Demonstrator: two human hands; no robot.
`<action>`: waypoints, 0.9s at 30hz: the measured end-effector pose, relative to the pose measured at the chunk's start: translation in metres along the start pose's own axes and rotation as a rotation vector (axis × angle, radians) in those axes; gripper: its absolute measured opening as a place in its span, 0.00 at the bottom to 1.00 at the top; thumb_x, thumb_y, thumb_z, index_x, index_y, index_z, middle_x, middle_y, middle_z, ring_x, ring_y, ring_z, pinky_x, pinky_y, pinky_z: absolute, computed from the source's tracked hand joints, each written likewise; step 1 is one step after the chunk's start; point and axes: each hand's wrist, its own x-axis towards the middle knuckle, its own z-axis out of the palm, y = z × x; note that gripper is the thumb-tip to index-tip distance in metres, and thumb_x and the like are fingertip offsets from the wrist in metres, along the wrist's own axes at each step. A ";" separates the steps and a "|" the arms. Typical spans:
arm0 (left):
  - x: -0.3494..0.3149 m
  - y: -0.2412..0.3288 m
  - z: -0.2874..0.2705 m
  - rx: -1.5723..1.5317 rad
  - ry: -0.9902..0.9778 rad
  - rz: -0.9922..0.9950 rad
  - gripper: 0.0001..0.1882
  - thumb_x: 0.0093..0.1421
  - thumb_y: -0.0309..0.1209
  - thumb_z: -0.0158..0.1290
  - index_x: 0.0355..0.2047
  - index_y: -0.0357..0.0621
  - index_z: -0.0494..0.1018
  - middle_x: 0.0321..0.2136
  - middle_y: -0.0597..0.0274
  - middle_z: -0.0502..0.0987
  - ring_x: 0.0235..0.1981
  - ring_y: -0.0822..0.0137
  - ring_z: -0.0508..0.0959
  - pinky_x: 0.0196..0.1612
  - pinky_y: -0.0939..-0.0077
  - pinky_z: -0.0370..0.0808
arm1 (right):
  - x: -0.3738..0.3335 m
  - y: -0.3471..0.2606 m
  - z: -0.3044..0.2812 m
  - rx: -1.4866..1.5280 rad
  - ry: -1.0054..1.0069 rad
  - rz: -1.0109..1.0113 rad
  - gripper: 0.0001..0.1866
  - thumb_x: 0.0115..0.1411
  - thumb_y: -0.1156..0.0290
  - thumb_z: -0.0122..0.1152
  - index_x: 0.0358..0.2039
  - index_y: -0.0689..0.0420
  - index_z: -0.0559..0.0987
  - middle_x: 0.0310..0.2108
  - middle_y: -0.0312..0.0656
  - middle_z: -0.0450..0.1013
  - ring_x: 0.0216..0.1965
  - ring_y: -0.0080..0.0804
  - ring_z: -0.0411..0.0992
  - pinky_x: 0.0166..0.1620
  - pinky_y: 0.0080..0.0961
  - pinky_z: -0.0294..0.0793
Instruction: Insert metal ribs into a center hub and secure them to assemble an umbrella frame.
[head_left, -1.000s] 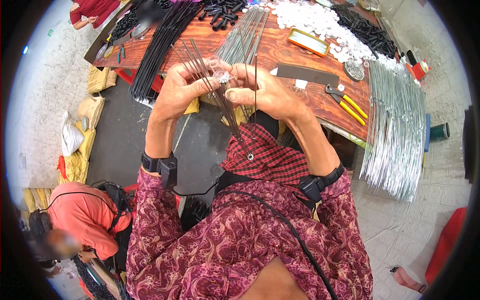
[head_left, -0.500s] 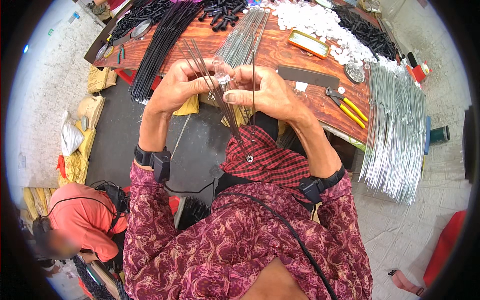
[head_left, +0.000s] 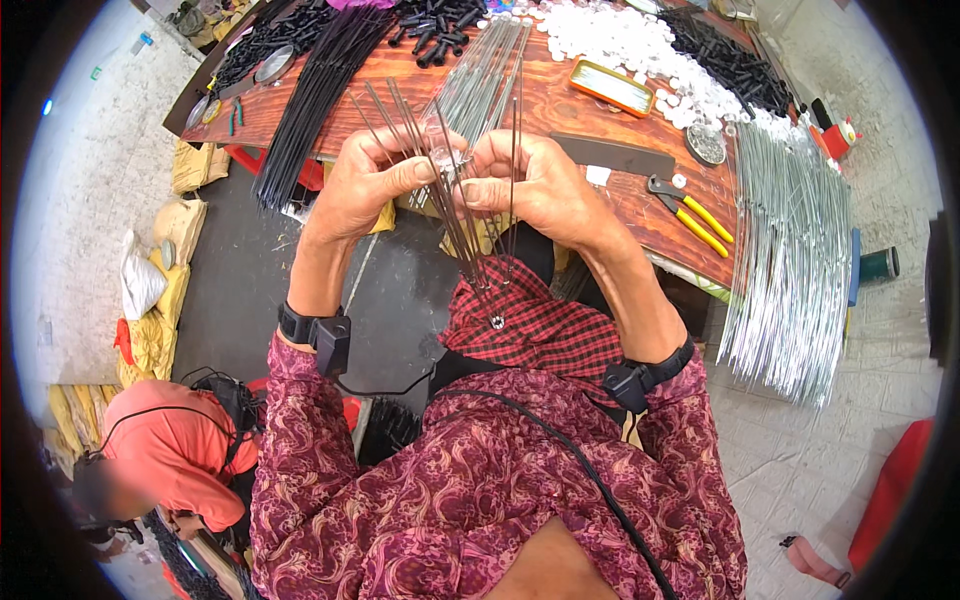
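Note:
My left hand is closed, its thumb and fingers pinching a small clear plastic piece among thin dark metal ribs. From the other side my right hand has its thumb and fingers pressed together at the same piece. The dark ribs look like an umbrella frame. They fan out upward past my hands and converge at a small pale hub over the red-black checked cloth on my lap. What exactly my right fingertips grip is partly hidden.
On the wooden table lie black rods, silver rods, white caps, an orange-rimmed tray, a dark flat bar and yellow-handled pliers. Silver rods overhang the right edge. A person in coral works at lower left.
Both hands stay together at the clear piece, shifting slightly. The dark ribs have spread a little and tilted. The view has moved slightly.

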 end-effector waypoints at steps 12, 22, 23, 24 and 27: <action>-0.003 -0.007 -0.011 -0.042 -0.049 0.050 0.22 0.54 0.36 0.63 0.43 0.32 0.76 0.37 0.60 0.79 0.40 0.70 0.77 0.46 0.75 0.73 | 0.001 -0.003 0.012 0.102 0.035 0.046 0.08 0.56 0.74 0.66 0.32 0.63 0.76 0.28 0.33 0.74 0.28 0.16 0.71 0.31 0.15 0.71; 0.001 -0.018 -0.017 -0.143 -0.150 0.088 0.22 0.49 0.35 0.66 0.43 0.36 0.79 0.38 0.65 0.72 0.39 0.72 0.73 0.42 0.77 0.70 | -0.002 0.000 0.015 0.006 0.011 0.036 0.07 0.53 0.75 0.67 0.30 0.62 0.77 0.25 0.34 0.75 0.27 0.17 0.72 0.31 0.16 0.72; 0.003 -0.018 -0.018 -0.140 -0.199 0.106 0.21 0.49 0.34 0.66 0.42 0.37 0.79 0.36 0.66 0.72 0.38 0.72 0.73 0.40 0.77 0.69 | -0.002 0.004 0.013 0.017 -0.007 0.028 0.07 0.53 0.75 0.67 0.30 0.62 0.77 0.25 0.35 0.76 0.27 0.18 0.73 0.31 0.16 0.72; 0.004 -0.017 -0.018 -0.139 -0.201 0.107 0.21 0.49 0.34 0.66 0.42 0.37 0.79 0.36 0.66 0.72 0.38 0.72 0.73 0.40 0.77 0.69 | -0.002 0.005 0.011 0.016 -0.004 0.027 0.07 0.53 0.75 0.67 0.30 0.62 0.77 0.25 0.35 0.76 0.27 0.18 0.73 0.31 0.16 0.72; 0.010 -0.018 -0.015 -0.207 -0.280 0.103 0.19 0.47 0.32 0.66 0.40 0.37 0.80 0.34 0.66 0.73 0.36 0.73 0.72 0.39 0.79 0.69 | -0.003 0.008 0.007 0.108 -0.036 0.070 0.08 0.53 0.73 0.68 0.30 0.61 0.78 0.26 0.35 0.76 0.27 0.18 0.73 0.30 0.16 0.73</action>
